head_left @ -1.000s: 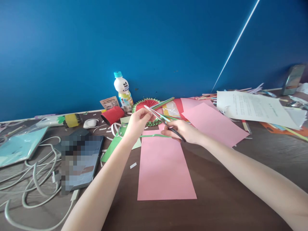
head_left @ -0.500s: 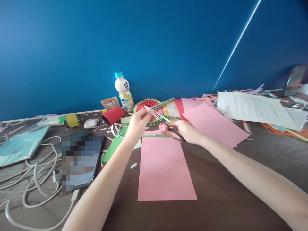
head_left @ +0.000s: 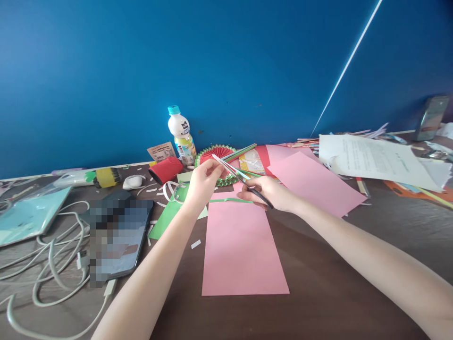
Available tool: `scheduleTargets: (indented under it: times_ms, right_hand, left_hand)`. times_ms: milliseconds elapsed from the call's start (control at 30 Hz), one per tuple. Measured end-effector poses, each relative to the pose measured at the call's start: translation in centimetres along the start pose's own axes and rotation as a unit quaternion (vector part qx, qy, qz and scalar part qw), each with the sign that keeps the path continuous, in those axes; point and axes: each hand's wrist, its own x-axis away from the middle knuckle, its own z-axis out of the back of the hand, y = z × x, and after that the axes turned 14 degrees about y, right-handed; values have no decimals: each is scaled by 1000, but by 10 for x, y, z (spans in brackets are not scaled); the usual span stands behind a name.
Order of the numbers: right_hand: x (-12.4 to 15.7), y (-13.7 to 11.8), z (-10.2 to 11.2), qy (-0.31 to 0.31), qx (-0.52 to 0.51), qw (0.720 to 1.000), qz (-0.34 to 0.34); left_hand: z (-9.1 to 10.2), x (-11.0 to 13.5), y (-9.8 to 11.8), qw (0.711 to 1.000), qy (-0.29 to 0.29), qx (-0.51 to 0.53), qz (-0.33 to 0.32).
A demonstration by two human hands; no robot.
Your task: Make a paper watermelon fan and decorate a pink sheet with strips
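Note:
My right hand is closed round the black handles of a pair of scissors, whose blades point left and away from me. My left hand pinches its fingertips together beside the scissors' tips; what lies between them is too small to make out. Below both hands lies a pink sheet of paper, with a thin green paper strip across its far end. Behind the hands sits a pleated paper rosette, red with a green edge, partly hidden by them.
A drink bottle stands against the blue wall, near a red paper roll. At left lie a phone, white cables and an earbud case. More pink paper and a printed sheet lie at right.

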Motion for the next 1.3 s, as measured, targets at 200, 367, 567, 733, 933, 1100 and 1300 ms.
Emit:
scheduleTargets:
  times_ms: [200, 367, 567, 733, 933, 1100, 1300]
  right_hand:
    - [0, -2, 0, 4, -1, 1000, -9]
    - [0, -3, 0, 10, 1, 1000, -11]
    - [0, -2, -1, 17, 12, 1000, -19]
    - [1, -4, 0, 17, 16, 999, -22]
    - [0, -3, 0, 14, 18, 1000, -19]
    - [-1, 0, -1, 14, 10, 999, -27]
    - [-1, 1, -1, 11, 11, 1000, -23]
  left_hand:
    - [-1, 1, 0, 999, 5, 19, 32]
    - [-1, 1, 0, 999, 5, 21, 42]
    - [-1, 1, 0, 999, 6, 21, 42]
    - [-2, 1, 0, 998, 6, 34, 51]
    - [-2, 2, 1, 998, 6, 30, 47]
    - [-2, 1, 0, 998, 2, 34, 45]
    - [-1, 1, -1, 998, -1, 36, 53]
